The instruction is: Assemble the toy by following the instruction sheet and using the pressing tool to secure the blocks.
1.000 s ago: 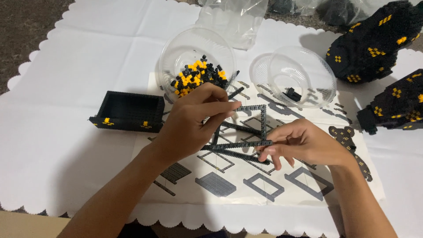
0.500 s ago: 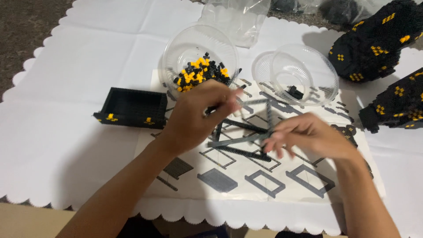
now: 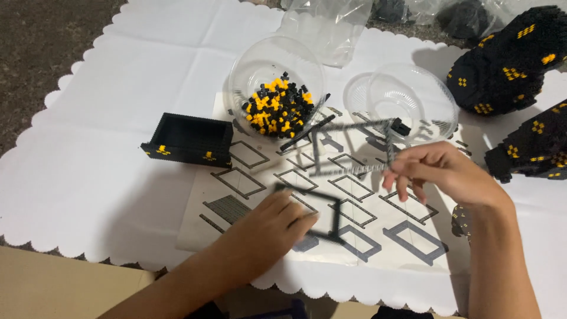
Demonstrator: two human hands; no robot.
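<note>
My right hand (image 3: 440,172) holds a thin grey square frame of small bricks (image 3: 354,147) up over the instruction sheet (image 3: 248,195), pinched at its right corner. My left hand (image 3: 271,227) lies low on the sheet and grips a second, black square frame (image 3: 328,215), which is blurred by motion. Behind them a clear bowl (image 3: 277,77) holds several black and yellow small bricks. A black open box built of bricks (image 3: 189,139) with yellow spots stands to the left of the sheet.
A second clear bowl (image 3: 413,97) with one black piece sits at the back right. Two large black-and-yellow brick builds (image 3: 508,59) (image 3: 534,145) stand at the right edge. Plastic bags (image 3: 325,23) lie at the back. The white scalloped cloth (image 3: 88,147) ends near the front.
The two hands held frames together over the sheet; now they have parted. My left hand has dropped down and forward with the black frame, and my right hand has lifted the grey frame to the right.
</note>
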